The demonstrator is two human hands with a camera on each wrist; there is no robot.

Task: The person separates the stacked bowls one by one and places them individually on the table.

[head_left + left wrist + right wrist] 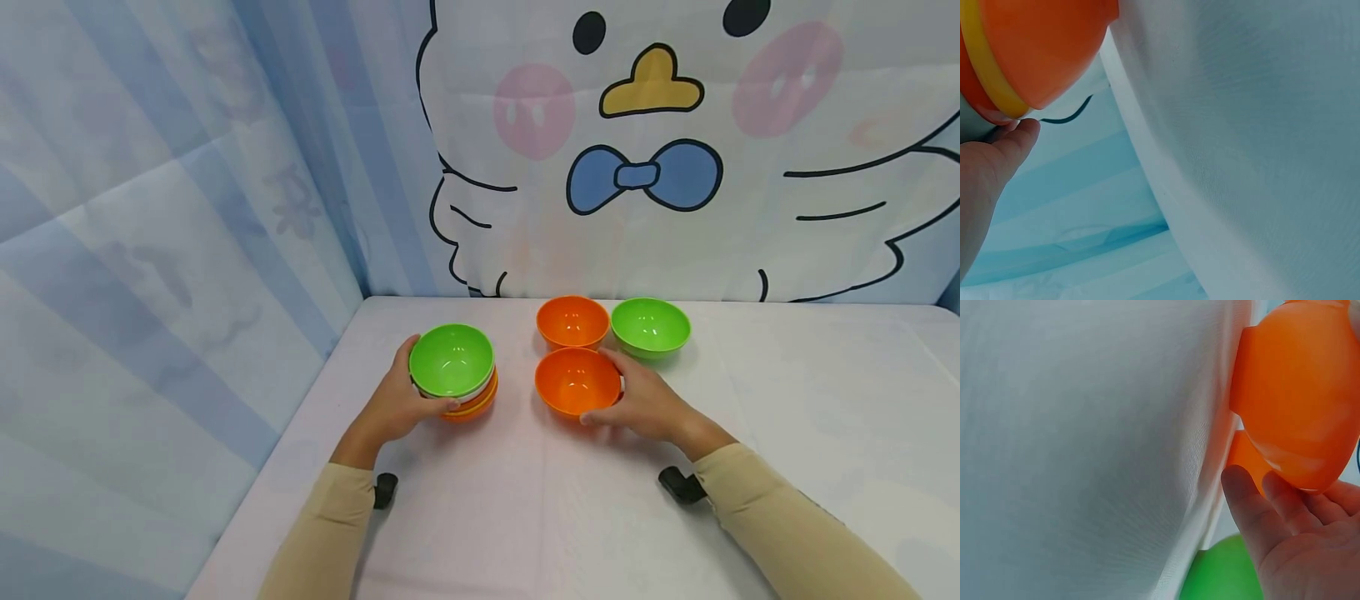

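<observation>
The left grip (pixel 393 406) is spread partway round a stack of bowls (pixel 453 371), thumb against the near side and fingers round the far left, holding it firmly by its wall. A green bowl tops the stack, a white rim shows beneath it, and orange and yellow layers lie lower down. The stack is near the left edge of the tabletop (pixel 495 508), a little in from the far left corner. The right grip (pixel 645 404) is wrapped widely round the right side of the front orange bowl (pixel 577 382), thumb at the near rim and fingers along the far right side; this bowl is to the right of the stack, with a strip of tabletop between them. Just behind it, close to the far edge, is the rear orange bowl (pixel 572 319), and whether the two touch I cannot tell. Beside that one on the right is a separate green bowl (pixel 651 325), just beyond the right grip's fingers. Past the far edge hangs a cartoon backdrop (pixel 645 250); a blue-striped cloth (pixel 187 292) borders the left edge.
</observation>
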